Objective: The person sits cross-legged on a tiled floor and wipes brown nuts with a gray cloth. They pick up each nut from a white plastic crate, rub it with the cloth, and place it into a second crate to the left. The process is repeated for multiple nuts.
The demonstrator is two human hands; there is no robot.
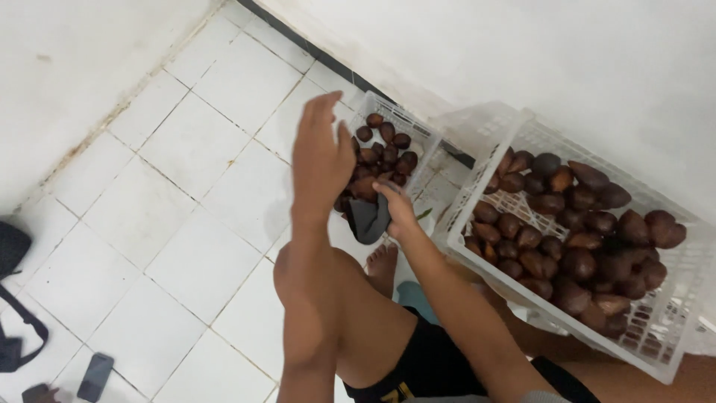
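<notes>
My left hand (pixel 321 157) is raised, fingers apart and empty, over the near edge of a small white basket (pixel 406 123) that holds several brown scaly fruits (pixel 384 153). My right hand (pixel 395 209) is closed on a dark black cloth-like object (pixel 369 220) at the front of that small basket. A larger white crate (pixel 485 127) to the right is piled with more of the same brown fruits (pixel 574 231). My bare knee and foot (pixel 382 265) rest on the white tiled floor below my hands.
White walls meet the tiled floor at the left and behind the baskets. A black bag with a strap (pixel 15 298) lies at the far left, with a dark phone (pixel 95 377) on the floor near it.
</notes>
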